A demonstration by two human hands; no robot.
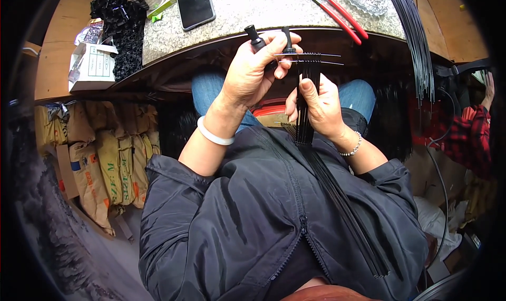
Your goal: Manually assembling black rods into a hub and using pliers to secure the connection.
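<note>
My left hand (pixel 243 74) is closed around black plastic fittings; one tubular fitting (pixel 255 37) sticks up beside the thumb, and a second fitting (pixel 288 42) stands between the fingertips. Two thin metal wires (pixel 332 63) run out to the right from these fingertips, with the eyelet ends of several black rods strung along them. Those slim rods, which look like umbrella ribs (pixel 337 188), hang as a bundle down across my dark jacket. Just below the wires, my right hand (pixel 328 106) grips the bundle, thumb in front.
On the speckled tabletop (pixel 253 11) lie a phone (pixel 195 5), red-handled pliers (pixel 340 17) and a heap of small black parts (pixel 118 32). Dark rods (pixel 416 48) overhang its right edge. A white carton (pixel 94 66) stands left; sacks (pixel 113 159) lie below. Another person's plaid sleeve (pixel 469 140) shows right.
</note>
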